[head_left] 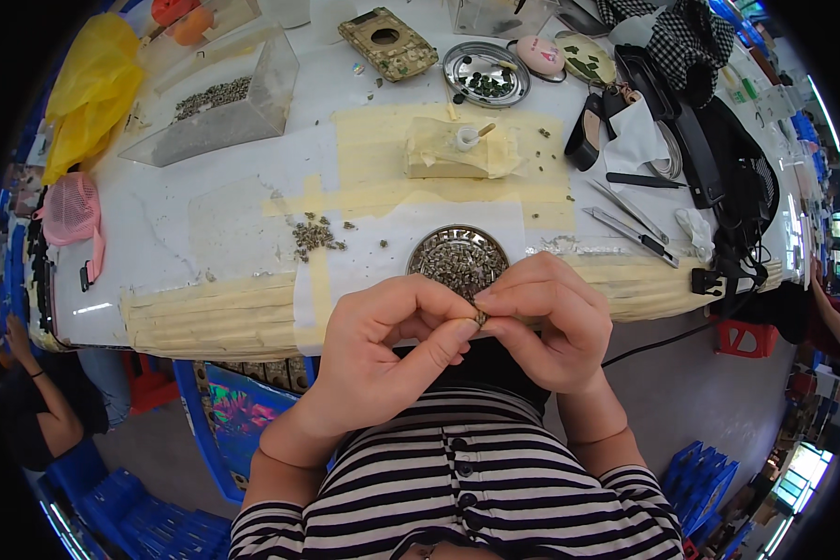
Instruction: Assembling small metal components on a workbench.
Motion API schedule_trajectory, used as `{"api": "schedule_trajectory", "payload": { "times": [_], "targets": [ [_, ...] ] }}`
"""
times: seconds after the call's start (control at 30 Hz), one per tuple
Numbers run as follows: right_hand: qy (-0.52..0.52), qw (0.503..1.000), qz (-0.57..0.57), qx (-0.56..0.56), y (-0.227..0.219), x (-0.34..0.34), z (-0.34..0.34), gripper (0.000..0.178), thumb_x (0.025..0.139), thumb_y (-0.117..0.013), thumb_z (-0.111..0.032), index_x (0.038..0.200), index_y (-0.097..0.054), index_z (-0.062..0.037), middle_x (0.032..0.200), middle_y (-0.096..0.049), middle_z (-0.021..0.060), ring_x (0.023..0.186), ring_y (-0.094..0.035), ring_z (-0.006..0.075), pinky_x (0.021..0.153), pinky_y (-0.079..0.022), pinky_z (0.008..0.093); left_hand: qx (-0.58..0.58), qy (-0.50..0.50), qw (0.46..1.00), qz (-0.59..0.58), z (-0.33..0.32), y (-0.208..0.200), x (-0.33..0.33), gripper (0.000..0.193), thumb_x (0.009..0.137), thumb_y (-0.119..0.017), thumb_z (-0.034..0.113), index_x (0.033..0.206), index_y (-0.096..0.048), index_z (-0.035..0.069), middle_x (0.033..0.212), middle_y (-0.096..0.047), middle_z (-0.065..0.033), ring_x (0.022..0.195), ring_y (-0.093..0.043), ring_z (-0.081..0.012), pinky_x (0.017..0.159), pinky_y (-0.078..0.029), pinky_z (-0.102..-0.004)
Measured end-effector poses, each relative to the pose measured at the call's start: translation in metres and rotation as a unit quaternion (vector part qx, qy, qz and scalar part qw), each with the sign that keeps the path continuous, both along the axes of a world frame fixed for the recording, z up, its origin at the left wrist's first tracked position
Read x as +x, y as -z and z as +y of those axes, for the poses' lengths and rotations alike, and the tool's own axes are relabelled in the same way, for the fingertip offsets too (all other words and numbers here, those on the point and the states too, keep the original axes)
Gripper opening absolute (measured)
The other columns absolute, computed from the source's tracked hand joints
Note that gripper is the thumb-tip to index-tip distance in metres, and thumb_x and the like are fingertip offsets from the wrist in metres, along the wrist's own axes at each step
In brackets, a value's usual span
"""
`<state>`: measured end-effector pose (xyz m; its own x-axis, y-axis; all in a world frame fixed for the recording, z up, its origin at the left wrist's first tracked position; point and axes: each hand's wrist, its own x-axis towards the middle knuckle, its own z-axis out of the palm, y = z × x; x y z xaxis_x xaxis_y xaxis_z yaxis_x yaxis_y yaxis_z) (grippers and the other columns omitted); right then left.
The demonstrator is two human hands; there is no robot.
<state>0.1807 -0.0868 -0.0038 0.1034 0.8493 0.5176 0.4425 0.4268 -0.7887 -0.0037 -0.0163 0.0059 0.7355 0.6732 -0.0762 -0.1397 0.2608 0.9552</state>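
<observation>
Both my hands meet at the table's front edge, just in front of a round metal dish (pixel 458 231) heaped with small greenish-brown parts (pixel 457 261). My left hand (pixel 392 341) pinches one small camouflage-coloured part (pixel 481 318) between thumb and forefinger. Fingertips of my right hand (pixel 555 322) close on the same part from the other side. Most of it is hidden by the fingers, so its exact kind does not show. A loose pile of similar small parts (pixel 315 235) lies on the table left of the dish.
Behind the dish stands a tape-covered block (pixel 448 168) holding a small white pot. A clear bin (pixel 205 121) of small parts, a camouflage toy tank hull (pixel 387 42) and a dish of dark green pieces (pixel 485 75) are farther back. Tweezers (pixel 625 233) lie right.
</observation>
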Motion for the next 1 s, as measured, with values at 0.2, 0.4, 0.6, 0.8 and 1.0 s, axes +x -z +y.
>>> {"api": "schedule_trajectory", "payload": {
  "times": [0.2,0.4,0.6,0.8,1.0],
  "targets": [
    [0.021,1.0,0.009,0.002,-0.0004,-0.0029,-0.0008,0.022,0.072,-0.078,0.002,0.092,-0.071,-0.0021,0.086,-0.069,0.008,0.075,-0.065,0.0207,0.065,-0.052,0.0294,-0.012,-0.025,1.0,0.001,-0.0009,-0.0024,0.0018,0.009,0.093,-0.062,-0.001,0.101,-0.064,-0.005,0.091,-0.067,-0.0064,0.079,-0.064,-0.0077,0.07,-0.054,-0.0205],
    [0.034,0.997,-0.057,0.043,0.0004,-0.0047,-0.0022,0.028,0.071,-0.077,0.004,0.099,-0.073,-0.0019,0.089,-0.069,0.0083,0.073,-0.065,0.0206,0.063,-0.051,0.0289,0.04,-0.072,0.997,-0.01,-0.0025,0.0027,0.0046,0.009,0.091,-0.063,-0.003,0.1,-0.064,-0.006,0.09,-0.067,-0.0077,0.079,-0.066,-0.0088,0.07,-0.054,-0.0211],
    [0.043,0.992,-0.093,0.07,-0.0003,-0.0065,-0.0007,0.033,0.069,-0.077,0.004,0.101,-0.073,-0.0014,0.088,-0.068,0.0083,0.071,-0.064,0.0212,0.061,-0.051,0.0293,0.082,-0.094,0.992,0.01,-0.0028,0.0032,0.0051,0.008,0.09,-0.064,-0.004,0.097,-0.066,-0.005,0.09,-0.067,-0.0084,0.078,-0.067,-0.0101,0.069,-0.055,-0.0217],
    [0.059,0.991,-0.094,0.07,-0.0014,-0.0041,-0.0007,0.032,0.069,-0.078,0.004,0.1,-0.073,-0.0015,0.088,-0.068,0.0088,0.071,-0.064,0.0216,0.061,-0.05,0.0294,0.183,-0.123,0.974,0.046,-0.0013,0.0038,0.0057,0.01,0.085,-0.068,-0.006,0.095,-0.068,-0.004,0.087,-0.068,-0.01,0.073,-0.066,-0.0133,0.064,-0.054,-0.0232],
    [0.054,0.992,-0.095,0.067,-0.0026,-0.0057,0.0,0.031,0.068,-0.077,0.005,0.099,-0.073,-0.0009,0.087,-0.068,0.0094,0.07,-0.063,0.0216,0.061,-0.05,0.0298,0.223,-0.133,0.964,0.063,0.0009,0.0029,0.0022,0.01,0.083,-0.068,-0.006,0.093,-0.069,-0.003,0.084,-0.067,-0.01,0.071,-0.065,-0.0148,0.062,-0.052,-0.0233]
  ]
}}
